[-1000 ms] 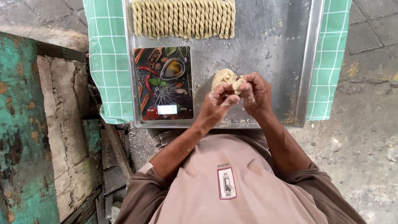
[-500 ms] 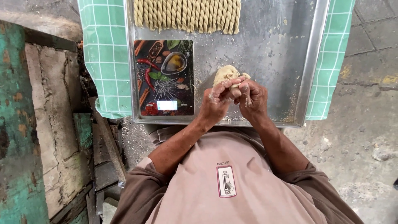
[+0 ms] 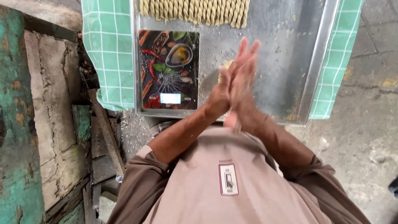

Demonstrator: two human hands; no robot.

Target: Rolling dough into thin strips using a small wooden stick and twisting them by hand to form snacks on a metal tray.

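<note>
My left hand [image 3: 219, 94] and my right hand [image 3: 247, 76] are pressed palm to palm above the metal tray [image 3: 290, 62], fingers straight and pointing away from me. A small pale dough piece [image 3: 226, 64] peeks out between the palms at the left side; most of it is hidden. The hands are blurred with motion. Just left of them on the tray lies a flat kitchen scale [image 3: 169, 70] with a spice picture and a small lit display. A row of twisted dough sticks [image 3: 195, 10] lies along the tray's far edge.
A green checked cloth [image 3: 107, 49] lies under the tray and hangs over both sides. Worn green-painted wood [image 3: 16, 124] and cracked boards stand at the left. Grey concrete floor [image 3: 365, 124] lies at the right. Crumbs dot the tray.
The hands had curled fingers pinching the dough lump; now they are flat, palm against palm, with the dough between them. The view has drifted slightly.
</note>
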